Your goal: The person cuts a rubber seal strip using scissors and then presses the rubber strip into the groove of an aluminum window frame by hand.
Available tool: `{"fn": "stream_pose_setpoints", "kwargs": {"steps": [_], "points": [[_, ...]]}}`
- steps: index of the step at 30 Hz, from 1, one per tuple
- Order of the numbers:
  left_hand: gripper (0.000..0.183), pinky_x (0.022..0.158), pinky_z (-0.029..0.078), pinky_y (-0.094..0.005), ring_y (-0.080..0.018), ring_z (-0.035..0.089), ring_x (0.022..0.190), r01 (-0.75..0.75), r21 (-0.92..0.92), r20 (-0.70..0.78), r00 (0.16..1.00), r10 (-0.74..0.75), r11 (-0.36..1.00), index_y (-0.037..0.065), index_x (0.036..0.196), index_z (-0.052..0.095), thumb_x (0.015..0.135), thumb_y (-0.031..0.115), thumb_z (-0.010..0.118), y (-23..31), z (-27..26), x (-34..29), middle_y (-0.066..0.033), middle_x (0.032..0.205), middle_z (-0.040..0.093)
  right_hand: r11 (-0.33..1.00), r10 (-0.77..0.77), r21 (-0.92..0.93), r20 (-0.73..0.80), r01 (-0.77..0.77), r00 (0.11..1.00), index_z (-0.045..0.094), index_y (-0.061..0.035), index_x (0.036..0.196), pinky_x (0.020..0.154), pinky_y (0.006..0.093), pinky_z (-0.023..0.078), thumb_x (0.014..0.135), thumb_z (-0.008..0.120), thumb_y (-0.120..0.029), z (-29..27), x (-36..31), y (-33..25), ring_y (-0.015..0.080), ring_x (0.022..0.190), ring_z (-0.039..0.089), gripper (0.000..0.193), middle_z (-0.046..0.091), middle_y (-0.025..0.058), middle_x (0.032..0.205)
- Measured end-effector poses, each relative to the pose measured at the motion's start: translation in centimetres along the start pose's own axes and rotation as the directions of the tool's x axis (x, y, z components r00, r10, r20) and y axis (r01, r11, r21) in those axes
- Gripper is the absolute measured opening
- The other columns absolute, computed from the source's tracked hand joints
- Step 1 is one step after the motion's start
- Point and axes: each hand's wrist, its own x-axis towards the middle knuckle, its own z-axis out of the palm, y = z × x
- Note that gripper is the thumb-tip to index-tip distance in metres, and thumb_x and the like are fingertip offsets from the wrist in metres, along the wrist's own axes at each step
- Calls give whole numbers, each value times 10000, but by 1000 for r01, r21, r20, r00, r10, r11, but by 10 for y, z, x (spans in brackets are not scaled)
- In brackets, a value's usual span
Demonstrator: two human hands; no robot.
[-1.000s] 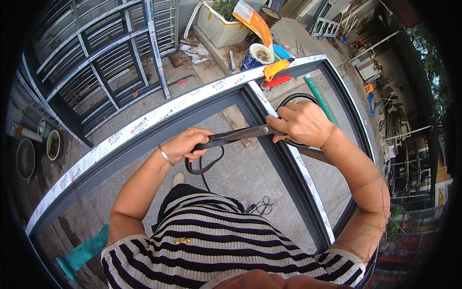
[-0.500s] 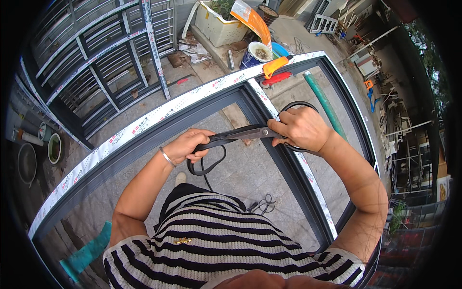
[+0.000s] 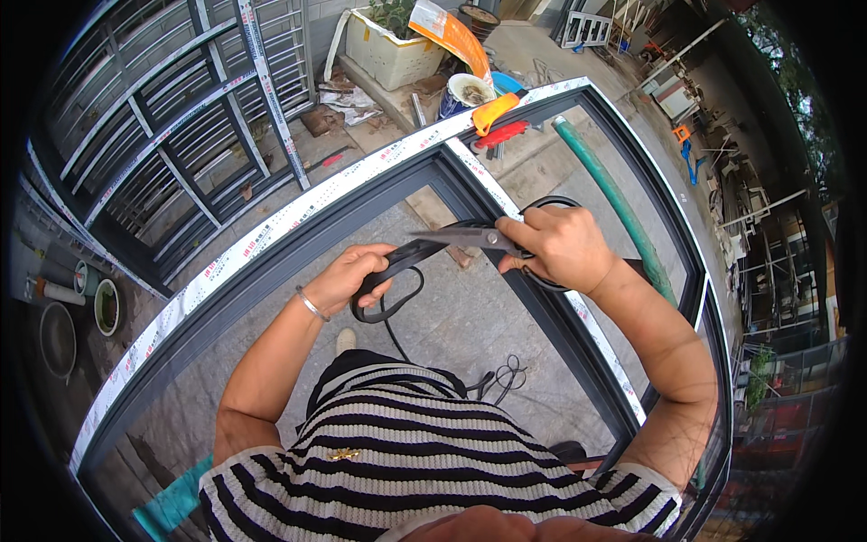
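My left hand point(image 3: 350, 278) is closed around a black rubber strip point(image 3: 417, 255). The strip loops below my fingers and trails down toward the ground. My right hand point(image 3: 567, 246) grips a pair of scissors point(image 3: 465, 237) by its black handles, with the blades pointing left. The blades lie against the strip just right of my left hand; whether they bite into it I cannot tell. Both hands are above a dark grey window frame point(image 3: 542, 307) faced with white printed protective film.
On the frame's far bar lie an orange-handled tool point(image 3: 495, 114) and a red-handled tool point(image 3: 502, 135). A green roll point(image 3: 605, 185) leans across the right opening. More frames point(image 3: 163, 135) stand at far left. Beyond are a white planter box point(image 3: 393, 56) and a bucket point(image 3: 465, 95). Loose black strip point(image 3: 501, 379) coils below.
The scissors have drawn back a little to the right from my left hand, and their blade tip now stands apart from the strip. The whole view has shifted slightly.
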Motion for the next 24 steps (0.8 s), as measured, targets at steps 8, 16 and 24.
{"fn": "stream_pose_setpoints", "kwargs": {"steps": [8, 16, 24], "points": [[238, 689, 504, -285, -157, 613, 796, -424, 681, -125, 736, 666, 597, 20, 1122, 681, 885, 6, 706, -28, 13, -2, -76, 1056, 626, 374, 908, 351, 47, -858, 415, 721, -30, 1141, 675, 398, 529, 759, 903, -295, -35, -81, -31, 298, 683, 681, 499, 695, 160, 779], [88, 775, 517, -335, -266, 655, 871, -344, 835, -156, 602, 783, 430, 6, 989, 674, 922, 52, 706, -27, 26, 13, -109, 981, 649, 20, 997, 346, 69, -938, 47, 659, -11, 1224, 600, 318, 433, 794, 843, -62, -48, -223, -87, 138, 648, 489, 470, 559, 51, 734], [260, 693, 526, -307, -172, 632, 765, -464, 285, -356, 761, 542, 839, 27, 1128, 528, 1117, 283, 481, -70, 1, 27, -117, 1043, 650, -303, 944, 456, 21, -837, -330, 565, -11, 1298, 603, 265, 382, 957, 614, -25, -36, -439, -186, 78, 694, 514, 345, 627, 41, 797]]}}
